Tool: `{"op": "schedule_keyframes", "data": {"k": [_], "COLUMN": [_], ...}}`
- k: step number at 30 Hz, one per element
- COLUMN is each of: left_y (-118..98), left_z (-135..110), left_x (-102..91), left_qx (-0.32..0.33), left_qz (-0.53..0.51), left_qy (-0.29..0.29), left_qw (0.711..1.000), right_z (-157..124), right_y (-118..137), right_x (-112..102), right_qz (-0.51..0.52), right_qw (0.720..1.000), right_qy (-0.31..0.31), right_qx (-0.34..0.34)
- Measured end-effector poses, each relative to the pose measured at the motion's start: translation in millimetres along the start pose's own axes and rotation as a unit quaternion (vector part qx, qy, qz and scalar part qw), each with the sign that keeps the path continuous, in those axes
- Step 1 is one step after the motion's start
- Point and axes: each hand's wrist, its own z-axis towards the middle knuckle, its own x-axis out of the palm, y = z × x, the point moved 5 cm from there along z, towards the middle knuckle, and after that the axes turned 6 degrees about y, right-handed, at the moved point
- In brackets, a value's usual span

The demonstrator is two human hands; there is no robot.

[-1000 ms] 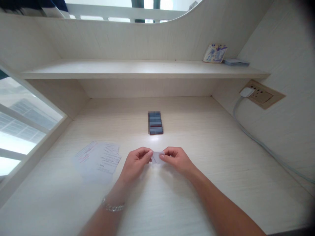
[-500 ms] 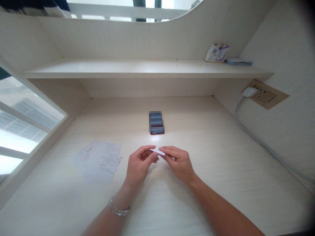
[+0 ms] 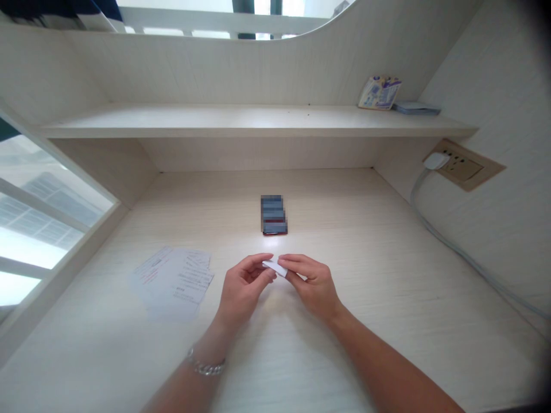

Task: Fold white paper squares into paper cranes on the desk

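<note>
In the centre of the frame, a small piece of white paper [image 3: 276, 267], apparently folded, sits between two bare hands above the desk [image 3: 408, 275]. The left hand [image 3: 243, 289] has thumb and fingers closed about its left end; the right hand [image 3: 316, 284] pinches the right end, thumb below and fingers above. The piece is tilted, its right end lower, and seen almost edge-on, so how many layers it has I cannot tell.

The likeliest trouble, as I judge it, is in that grip. The paper is small and mostly covered by fingertips, so a slight slackening of either pinch could let an end spring open or slip out. Uneven pressure from the two sides could skew the edges or leave a stray crease — and pulling the hands apart while both are clamped might tear it.

The other things pose less risk. Left of centre, loose written sheets [image 3: 172, 281] lie fanned and overlapping; the left forearm, with its chain bracelet [image 3: 209, 367], is near them, and an outward sweep could catch a corner and scatter them. Just above the hands in the frame lies a dark, phone-like object [image 3: 274, 215], apart from the fingers — a long forward reach could knock it.
</note>
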Motion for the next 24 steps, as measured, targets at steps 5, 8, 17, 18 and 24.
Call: {"op": "schedule_keyframes", "data": {"k": [5, 8, 17, 18, 24], "left_y": [2, 5, 7, 7, 6], "left_z": [-1, -1, 0, 0, 0], "left_x": [-0.5, -1.8, -7.6, -6.8, -1.5], "left_qx": [0.013, 0.015, -0.003, -0.004, 0.003], "left_qz": [0.014, 0.033, 0.050, 0.046, 0.061], "left_qy": [-0.002, -0.009, -0.039, -0.033, 0.006], "left_qw": [1.000, 0.999, 0.998, 0.998, 0.998], "right_z": [-1, -2, 1, 1, 2], "right_y": [2, 2, -9, -14, -33], "right_x": [-1, 0, -5, -5, 0], "right_qz": [-0.053, -0.078, 0.079, 0.114, 0.195], "right_qw": [0.998, 0.996, 0.994, 0.987, 0.954], "right_qy": [-0.013, -0.011, -0.030, -0.041, -0.026], "right_qx": [-0.032, -0.051, 0.064, 0.101, 0.226]}}
